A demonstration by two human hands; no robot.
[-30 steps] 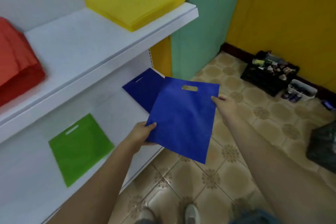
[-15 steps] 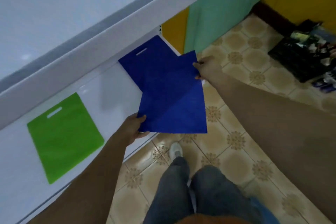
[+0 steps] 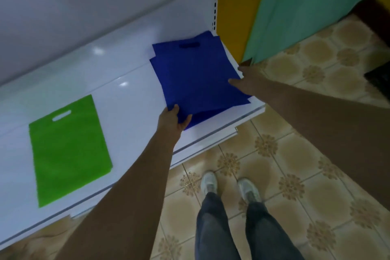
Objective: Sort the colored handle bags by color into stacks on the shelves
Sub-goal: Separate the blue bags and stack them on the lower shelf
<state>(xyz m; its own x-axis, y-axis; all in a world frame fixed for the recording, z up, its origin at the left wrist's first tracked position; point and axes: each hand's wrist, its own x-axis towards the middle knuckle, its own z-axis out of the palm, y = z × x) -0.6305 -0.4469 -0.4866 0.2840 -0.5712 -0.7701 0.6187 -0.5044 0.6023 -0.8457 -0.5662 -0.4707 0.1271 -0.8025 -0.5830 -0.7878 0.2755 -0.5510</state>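
Observation:
Two blue handle bags lie stacked at the right end of the white lower shelf [image 3: 130,99]. The top blue bag [image 3: 196,78] sits slightly askew over the one beneath, its handle slot toward the back. My left hand [image 3: 173,120] grips its near left corner, thumb on top and fingers underneath. At the bag's right edge, my right hand [image 3: 242,82] pinches it with the thumb lying on the fabric. A single green handle bag [image 3: 67,150] lies flat further left on the same shelf.
The upper shelf's underside [image 3: 84,6] overhangs the lower shelf. Yellow and teal wall panels [image 3: 295,17] stand to the right. My feet [image 3: 228,186] stand on the patterned tiled floor close to the shelf edge. A black crate's corner [image 3: 379,78] shows at far right.
Both hands carried the blue bag forward and down onto the blue bag lying on the shelf. The view tilted downward, so the upper shelf's yellow and red stacks dropped out of sight.

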